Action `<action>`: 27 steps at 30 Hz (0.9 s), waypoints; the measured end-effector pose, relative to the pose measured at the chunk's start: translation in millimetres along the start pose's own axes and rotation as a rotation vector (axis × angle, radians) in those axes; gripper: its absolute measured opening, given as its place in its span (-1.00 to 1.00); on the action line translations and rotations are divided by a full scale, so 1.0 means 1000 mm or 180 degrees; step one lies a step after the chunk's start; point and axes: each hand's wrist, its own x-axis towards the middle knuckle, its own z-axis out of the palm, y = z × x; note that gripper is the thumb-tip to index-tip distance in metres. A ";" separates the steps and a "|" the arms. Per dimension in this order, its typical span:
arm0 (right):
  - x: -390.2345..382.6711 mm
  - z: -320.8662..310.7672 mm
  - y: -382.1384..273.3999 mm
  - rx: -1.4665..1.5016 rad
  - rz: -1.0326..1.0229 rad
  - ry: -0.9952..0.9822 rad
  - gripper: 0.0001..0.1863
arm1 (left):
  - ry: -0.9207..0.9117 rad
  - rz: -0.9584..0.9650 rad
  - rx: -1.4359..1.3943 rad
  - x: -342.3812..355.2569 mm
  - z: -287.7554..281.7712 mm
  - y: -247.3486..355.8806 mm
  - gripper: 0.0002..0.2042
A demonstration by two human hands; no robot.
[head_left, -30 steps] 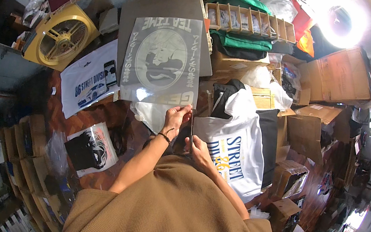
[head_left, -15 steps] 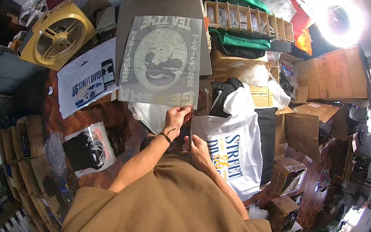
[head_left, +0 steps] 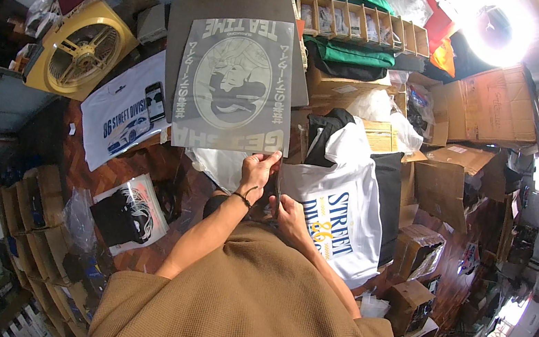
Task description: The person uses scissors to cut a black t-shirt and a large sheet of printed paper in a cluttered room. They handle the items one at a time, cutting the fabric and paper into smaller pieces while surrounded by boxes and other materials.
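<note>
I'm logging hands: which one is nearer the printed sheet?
Left. The left hand pinches the printed sheet at its lower right corner; the right hand is lower, toward the body.

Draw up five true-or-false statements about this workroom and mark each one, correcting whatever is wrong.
1. The left hand pinches the printed translucent sheet near a corner. True.
2. The yellow fan stands right of the sheet. False: the yellow fan stands left of it.
3. A phone lies on a white shirt. True.
4. The dark bracelet is on the right wrist. False: the dark bracelet is on the left wrist.
5. Cardboard boxes stand on the right side. True.
</note>
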 end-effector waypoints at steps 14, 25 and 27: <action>0.040 -0.009 0.016 0.0110 -0.0394 0.0242 -0.46 | -0.0265 -0.0146 -0.0122 -0.026 0.006 0.004 -0.86; 0.068 -0.023 0.006 -0.0017 -0.0625 0.0365 -0.53 | -0.0378 0.0061 -0.0186 -0.048 0.005 0.004 -0.86; 0.077 -0.026 0.018 -0.0150 -0.0760 0.0441 -0.57 | -0.0358 0.0092 -0.0093 -0.059 0.009 0.005 -0.89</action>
